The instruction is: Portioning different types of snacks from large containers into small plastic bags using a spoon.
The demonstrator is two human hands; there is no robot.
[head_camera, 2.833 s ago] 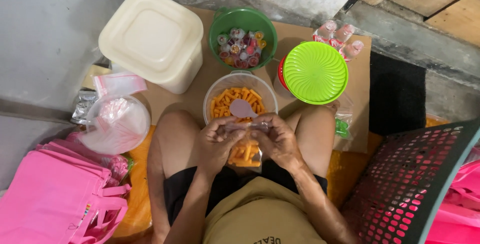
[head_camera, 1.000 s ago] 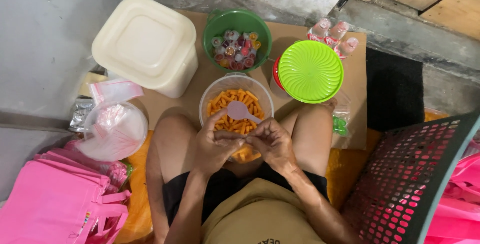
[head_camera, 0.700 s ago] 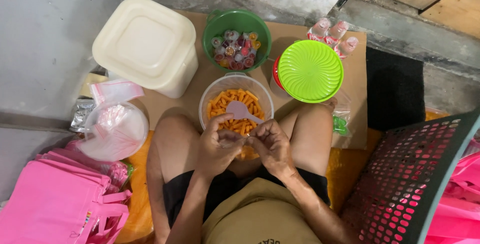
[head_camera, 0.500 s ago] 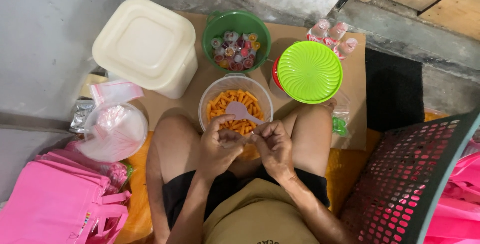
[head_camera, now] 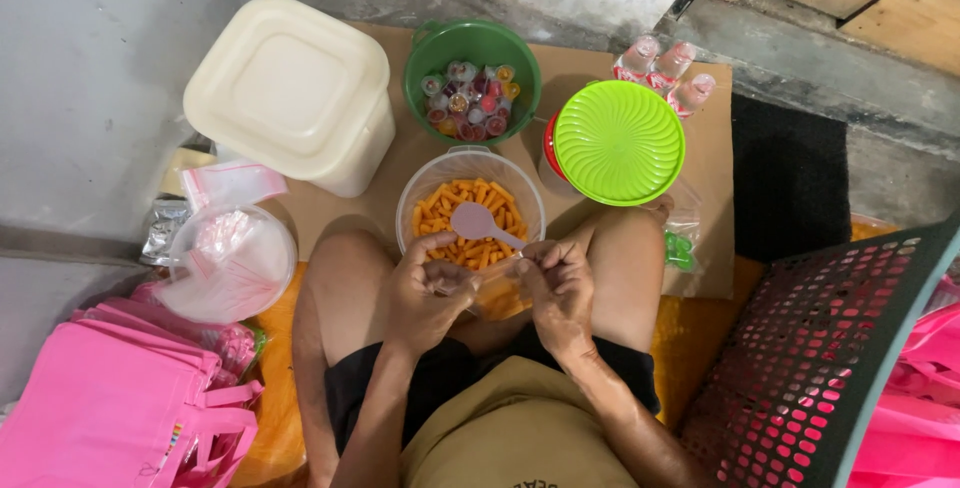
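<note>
left hand (head_camera: 425, 293) and right hand (head_camera: 556, 286) pinch what seems a small clear bag (head_camera: 490, 293) between fingertips, at the snack bowl (head_camera: 470, 208) near rim.

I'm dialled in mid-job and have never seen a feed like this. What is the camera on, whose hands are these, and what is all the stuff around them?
There is no machine here: the single view comes from a camera worn on a person's head, looking straight down at their own lap as they sit on the floor.

The left hand and right hand meet over a small clear bag with orange snack pieces inside, each pinching its top edge.

Just beyond the hands sits a clear bowl of orange snack sticks with a pink spoon lying in it. Further out are a green bowl of small colourful cups, a lime green lid on a container, and a cream square tub. To the left, a clear round tub holds bags, beside pink tote bags. A dark mesh basket stands at right.
</note>
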